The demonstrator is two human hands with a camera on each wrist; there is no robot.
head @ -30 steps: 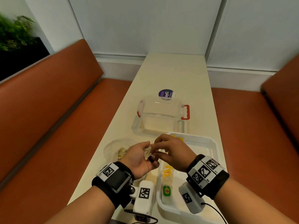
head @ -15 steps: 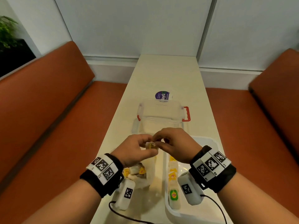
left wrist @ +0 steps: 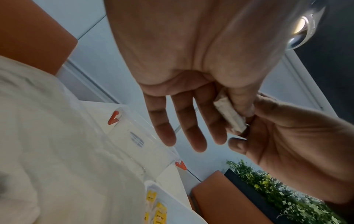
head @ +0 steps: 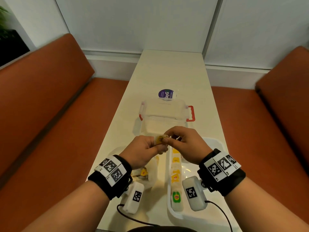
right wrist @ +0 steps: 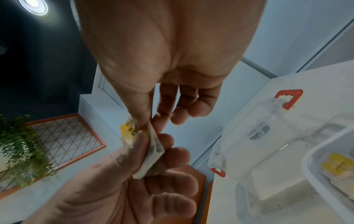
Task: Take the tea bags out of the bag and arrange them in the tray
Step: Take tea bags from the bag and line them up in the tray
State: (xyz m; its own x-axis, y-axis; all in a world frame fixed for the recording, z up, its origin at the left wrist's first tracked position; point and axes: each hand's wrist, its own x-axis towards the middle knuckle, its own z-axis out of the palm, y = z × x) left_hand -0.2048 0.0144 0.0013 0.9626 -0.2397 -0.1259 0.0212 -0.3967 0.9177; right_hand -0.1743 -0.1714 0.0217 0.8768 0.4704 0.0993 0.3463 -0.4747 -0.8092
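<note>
A long cream table (head: 168, 72) ran away from the person between two orange bench seats (head: 41, 104). On it, farthest off, stood a clear plastic box (head: 164, 113) with red latches, and just beyond that lay a purple round label (head: 165, 94). Nearer, on the right side, sat the white tray (head: 215, 143), with a row of tea bags (head: 175, 174) laid end to end along its left edge, yellow tags up and one green tag at the near end. Left of the tray, partly hidden under the left wrist, lay the clear plastic bag (head: 151, 173) with more yellow-tagged tea bags inside it.

Above the gap between box and tray, both hands met. The left hand (head: 143, 151) pinched a single tea bag (head: 160, 139) between thumb and forefinger, the other fingers loosely extended in the left wrist view. The right hand (head: 187, 144) pinched the same tea bag's yellow tag (right wrist: 128, 130) between thumb tip and forefinger, its remaining fingers curled clear of it. The tea bag was held in the air, touching neither tray nor bag, its pale paper body (left wrist: 229, 116) showing edge-on between the two thumbs
</note>
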